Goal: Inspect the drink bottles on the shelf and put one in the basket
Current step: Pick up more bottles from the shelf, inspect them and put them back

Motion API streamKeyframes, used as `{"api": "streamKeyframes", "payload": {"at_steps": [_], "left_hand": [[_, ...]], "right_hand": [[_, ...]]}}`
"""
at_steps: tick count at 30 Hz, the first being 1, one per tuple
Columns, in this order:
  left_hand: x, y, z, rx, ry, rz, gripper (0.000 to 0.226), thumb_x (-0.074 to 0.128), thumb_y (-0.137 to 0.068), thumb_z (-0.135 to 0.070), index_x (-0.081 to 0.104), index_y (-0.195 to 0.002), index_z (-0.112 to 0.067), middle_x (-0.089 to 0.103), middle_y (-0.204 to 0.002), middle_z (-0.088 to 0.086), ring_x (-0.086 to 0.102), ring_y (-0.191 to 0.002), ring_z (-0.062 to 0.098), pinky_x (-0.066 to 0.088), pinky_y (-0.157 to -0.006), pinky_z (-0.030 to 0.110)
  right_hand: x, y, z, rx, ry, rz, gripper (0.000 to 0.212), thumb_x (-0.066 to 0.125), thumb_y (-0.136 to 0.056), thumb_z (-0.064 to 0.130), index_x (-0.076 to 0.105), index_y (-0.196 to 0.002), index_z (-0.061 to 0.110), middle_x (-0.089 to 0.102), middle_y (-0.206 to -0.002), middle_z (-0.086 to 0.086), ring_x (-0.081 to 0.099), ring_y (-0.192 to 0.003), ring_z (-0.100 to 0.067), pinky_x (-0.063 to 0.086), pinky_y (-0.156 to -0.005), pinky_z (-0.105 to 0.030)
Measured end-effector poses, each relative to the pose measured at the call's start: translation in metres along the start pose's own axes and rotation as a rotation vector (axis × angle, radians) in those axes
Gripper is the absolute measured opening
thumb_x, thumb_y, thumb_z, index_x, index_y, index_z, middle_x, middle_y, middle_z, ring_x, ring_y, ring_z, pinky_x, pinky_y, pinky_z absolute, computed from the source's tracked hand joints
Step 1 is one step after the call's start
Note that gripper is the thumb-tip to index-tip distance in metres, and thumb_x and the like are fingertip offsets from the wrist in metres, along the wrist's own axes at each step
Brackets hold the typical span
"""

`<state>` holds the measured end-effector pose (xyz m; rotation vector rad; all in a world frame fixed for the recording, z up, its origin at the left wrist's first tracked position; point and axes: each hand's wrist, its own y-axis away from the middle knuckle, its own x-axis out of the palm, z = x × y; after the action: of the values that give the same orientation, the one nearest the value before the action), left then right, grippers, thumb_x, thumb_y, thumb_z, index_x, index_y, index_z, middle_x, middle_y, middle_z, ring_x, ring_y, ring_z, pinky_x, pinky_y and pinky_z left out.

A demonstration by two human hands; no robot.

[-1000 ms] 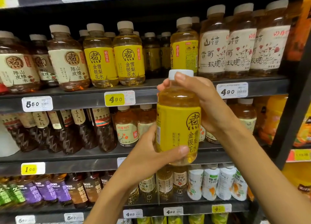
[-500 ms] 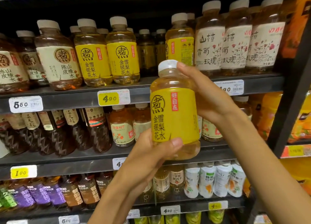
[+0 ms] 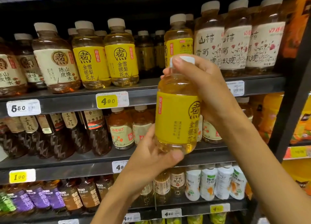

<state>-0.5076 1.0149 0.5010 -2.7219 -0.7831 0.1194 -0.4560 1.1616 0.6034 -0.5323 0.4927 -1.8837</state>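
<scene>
I hold a yellow-labelled bottle point(image 3: 175, 117) of pale golden drink upright in front of the shelves. My right hand point(image 3: 207, 87) wraps its white cap and upper side from the right. Under the base, my left hand point(image 3: 151, 158) cups the bottle, thumb across the bottom front. The label's round logo faces right, toward my right palm. Two matching yellow-labelled bottles point(image 3: 107, 62) stand on the upper shelf point(image 3: 70, 100) to the left. No basket is in view.
Cream-labelled amber bottles point(image 3: 239, 43) fill the upper shelf's right side. Dark brown bottles point(image 3: 55, 132) line the middle shelf at the left. White cartons-style bottles point(image 3: 217, 181) and purple-labelled bottles point(image 3: 30, 202) stand on the lower shelf. A dark upright post point(image 3: 291, 95) bounds the rack at the right.
The bottle has been turned in my hands, so its logo has swung from the front to the right side. Both hands kept their grip.
</scene>
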Motion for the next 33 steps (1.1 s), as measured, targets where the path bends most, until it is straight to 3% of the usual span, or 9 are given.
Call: {"api": "streamKeyframes", "payload": {"at_steps": [3, 7, 10, 12, 16, 19, 23, 29, 33], "left_hand": [[0.011, -0.006, 0.009, 0.053, -0.128, -0.123, 0.078, 0.085, -0.048, -0.055, 0.053, -0.115, -0.033, 0.072, -0.104, -0.018, 0.068, -0.095, -0.001, 0.049, -0.073, 0.007], [0.011, -0.006, 0.012, 0.026, -0.036, -0.141, 0.063, 0.081, -0.054, -0.052, 0.063, -0.111, -0.031, 0.074, -0.106, -0.009, 0.069, -0.1, 0.008, 0.054, -0.081, 0.02], [0.01, -0.004, 0.01, -0.02, 0.187, -0.045, 0.073, 0.087, -0.054, -0.052, 0.065, -0.116, -0.021, 0.071, -0.113, 0.01, 0.068, -0.103, 0.031, 0.056, -0.084, 0.039], [0.013, -0.003, 0.01, -0.07, 0.372, 0.025, 0.091, 0.09, -0.057, -0.045, 0.049, -0.129, -0.008, 0.068, -0.115, 0.022, 0.068, -0.099, 0.041, 0.057, -0.078, 0.04], [0.018, 0.0, 0.012, -0.093, 0.445, 0.147, 0.089, 0.08, -0.074, -0.041, 0.032, -0.138, -0.002, 0.063, -0.122, 0.023, 0.065, -0.105, 0.04, 0.054, -0.086, 0.04], [0.012, 0.0, 0.017, -0.104, 0.367, 0.104, 0.105, 0.087, -0.061, -0.046, 0.032, -0.14, -0.005, 0.059, -0.129, 0.023, 0.058, -0.117, 0.042, 0.044, -0.102, 0.051], [0.003, -0.002, 0.017, -0.035, 0.23, 0.017, 0.095, 0.088, -0.056, -0.048, 0.043, -0.134, -0.017, 0.066, -0.125, 0.004, 0.062, -0.116, 0.022, 0.051, -0.091, 0.028], [0.006, -0.005, 0.017, 0.01, 0.059, -0.061, 0.078, 0.089, -0.045, -0.057, 0.057, -0.114, -0.04, 0.071, -0.113, -0.005, 0.067, -0.106, 0.014, 0.053, -0.08, 0.016], [0.007, -0.003, 0.016, -0.049, 0.234, -0.055, 0.102, 0.092, -0.044, -0.052, 0.05, -0.131, -0.019, 0.068, -0.12, 0.011, 0.064, -0.112, 0.032, 0.052, -0.094, 0.041]], "right_hand": [[0.005, 0.001, -0.002, 0.014, 0.075, -0.049, 0.021, 0.065, -0.09, 0.026, 0.065, -0.103, 0.01, 0.075, -0.093, -0.006, 0.071, -0.084, -0.014, 0.058, -0.076, -0.027], [-0.004, -0.004, -0.002, 0.162, -0.048, 0.008, 0.022, 0.062, -0.09, 0.029, 0.066, -0.1, 0.01, 0.075, -0.095, -0.009, 0.071, -0.081, -0.015, 0.057, -0.069, -0.026], [-0.011, -0.007, -0.005, 0.244, -0.186, 0.056, 0.035, 0.055, -0.091, 0.034, 0.063, -0.109, 0.005, 0.072, -0.096, -0.011, 0.068, -0.087, -0.02, 0.054, -0.081, -0.033], [-0.012, -0.008, -0.011, 0.258, -0.271, 0.083, 0.035, 0.052, -0.093, 0.034, 0.062, -0.108, 0.005, 0.07, -0.092, -0.008, 0.065, -0.087, -0.02, 0.051, -0.084, -0.035], [-0.01, -0.006, -0.016, 0.255, -0.408, 0.217, 0.036, 0.052, -0.09, 0.034, 0.063, -0.106, 0.004, 0.073, -0.093, -0.011, 0.07, -0.093, -0.026, 0.056, -0.084, -0.037], [-0.01, -0.006, -0.013, 0.204, -0.4, 0.255, 0.032, 0.048, -0.091, 0.032, 0.063, -0.103, 0.006, 0.072, -0.084, -0.007, 0.071, -0.085, -0.022, 0.057, -0.078, -0.034], [-0.011, -0.005, -0.01, 0.106, -0.233, 0.195, 0.026, 0.055, -0.088, 0.03, 0.066, -0.099, 0.01, 0.071, -0.083, -0.005, 0.068, -0.085, -0.02, 0.055, -0.075, -0.031], [-0.003, -0.004, -0.015, 0.118, -0.148, 0.047, 0.027, 0.061, -0.092, 0.03, 0.065, -0.107, 0.007, 0.074, -0.083, -0.003, 0.069, -0.074, -0.013, 0.056, -0.067, -0.025], [-0.008, -0.008, -0.014, 0.176, -0.192, 0.096, 0.026, 0.058, -0.091, 0.035, 0.069, -0.099, 0.012, 0.075, -0.093, -0.007, 0.071, -0.083, -0.017, 0.058, -0.075, -0.031]]}}
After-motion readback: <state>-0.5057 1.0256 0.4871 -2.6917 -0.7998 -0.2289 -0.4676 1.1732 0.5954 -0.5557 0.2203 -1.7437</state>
